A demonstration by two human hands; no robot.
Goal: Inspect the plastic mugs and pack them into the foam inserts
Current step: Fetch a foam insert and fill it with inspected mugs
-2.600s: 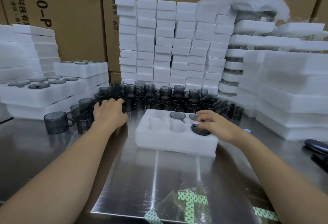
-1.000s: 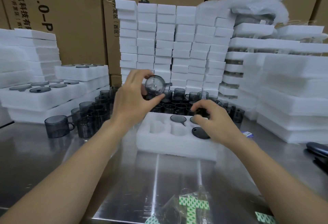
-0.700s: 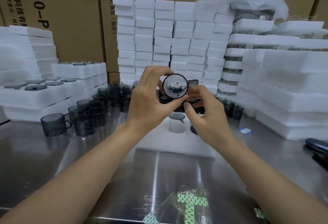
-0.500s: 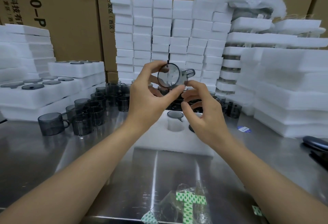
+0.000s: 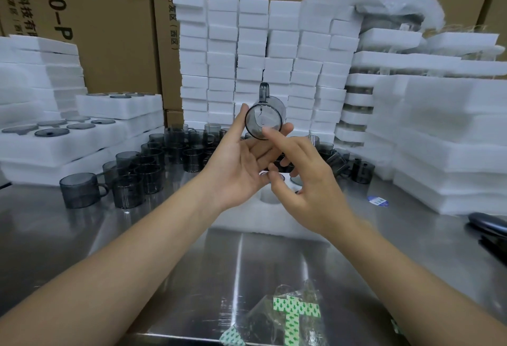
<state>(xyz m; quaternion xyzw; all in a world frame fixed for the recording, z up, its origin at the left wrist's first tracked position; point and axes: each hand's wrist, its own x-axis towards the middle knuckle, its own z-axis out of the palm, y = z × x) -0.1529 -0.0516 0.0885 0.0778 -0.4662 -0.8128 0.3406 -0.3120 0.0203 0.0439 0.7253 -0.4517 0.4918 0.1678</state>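
head | left hand [image 5: 241,164] grips mug [image 5: 264,122] — right hand [image 5: 307,181] open | foam insert [image 5: 263,215] — pocket empty

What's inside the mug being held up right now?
The mug in the left hand looks empty: white foam blocks show through it. The right hand's fingertip covers its lower rim.

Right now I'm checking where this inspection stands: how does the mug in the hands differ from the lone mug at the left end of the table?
The held mug is lifted off the table, tipped on its side with its mouth toward the camera and handle up, gripped by the left hand. The lone mug stands upright on the steel table, handle to the right, untouched. Both are smoky grey see-through plastic.
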